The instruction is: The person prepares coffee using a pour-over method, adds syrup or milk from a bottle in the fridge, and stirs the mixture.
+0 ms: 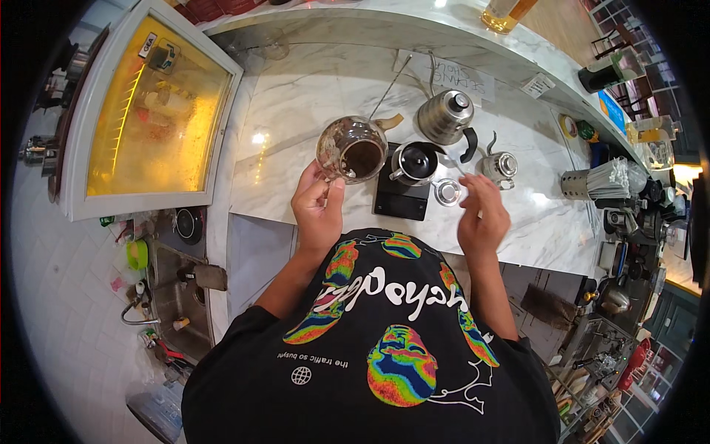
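My left hand grips the near rim of a round glass pot with brown residue inside and a short wood-coloured handle or spout. A long twisted bar spoon slants up behind it. My right hand pinches a thin, pale utensil, its far end pointing towards a small metal pot with a dark interior. That pot stands on a black digital scale. A round metal lid lies between scale and right hand. Behind are a steel gooseneck kettle and a small glass-and-metal pot.
A lit refrigerator door stands at the left, above a sink. A perforated metal holder with wrapped straws stands right on the marble counter. A raised ledge with bottles curves along the back.
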The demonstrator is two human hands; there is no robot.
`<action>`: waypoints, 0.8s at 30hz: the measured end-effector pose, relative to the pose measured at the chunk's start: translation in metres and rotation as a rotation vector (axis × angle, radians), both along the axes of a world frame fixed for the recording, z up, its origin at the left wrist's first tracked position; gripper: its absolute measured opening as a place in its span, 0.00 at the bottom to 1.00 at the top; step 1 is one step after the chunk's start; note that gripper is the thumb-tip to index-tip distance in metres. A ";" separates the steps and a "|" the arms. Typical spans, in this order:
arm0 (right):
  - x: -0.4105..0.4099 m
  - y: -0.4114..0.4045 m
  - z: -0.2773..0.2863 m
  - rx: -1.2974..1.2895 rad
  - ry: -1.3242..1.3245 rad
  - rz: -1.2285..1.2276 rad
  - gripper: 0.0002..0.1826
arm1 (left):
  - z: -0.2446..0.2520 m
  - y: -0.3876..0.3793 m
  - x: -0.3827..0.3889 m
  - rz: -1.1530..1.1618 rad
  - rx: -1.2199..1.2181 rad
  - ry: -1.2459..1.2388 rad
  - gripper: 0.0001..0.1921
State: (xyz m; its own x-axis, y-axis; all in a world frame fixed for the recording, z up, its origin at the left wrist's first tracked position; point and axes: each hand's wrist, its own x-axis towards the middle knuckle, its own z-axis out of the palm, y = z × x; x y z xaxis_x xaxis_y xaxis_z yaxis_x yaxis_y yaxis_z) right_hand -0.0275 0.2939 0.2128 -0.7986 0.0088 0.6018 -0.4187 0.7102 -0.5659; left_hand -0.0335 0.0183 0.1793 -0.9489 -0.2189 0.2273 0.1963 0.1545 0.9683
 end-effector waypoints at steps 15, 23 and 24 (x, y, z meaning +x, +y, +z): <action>0.020 -0.064 0.072 -0.047 0.066 0.269 0.15 | 0.009 -0.009 -0.010 -0.235 0.054 0.299 0.12; 0.018 -0.069 0.059 0.090 0.103 0.255 0.21 | 0.025 -0.010 -0.009 -0.222 -0.058 0.469 0.17; 0.018 -0.069 0.057 0.101 0.099 0.253 0.22 | 0.026 -0.011 -0.009 -0.225 -0.103 0.484 0.17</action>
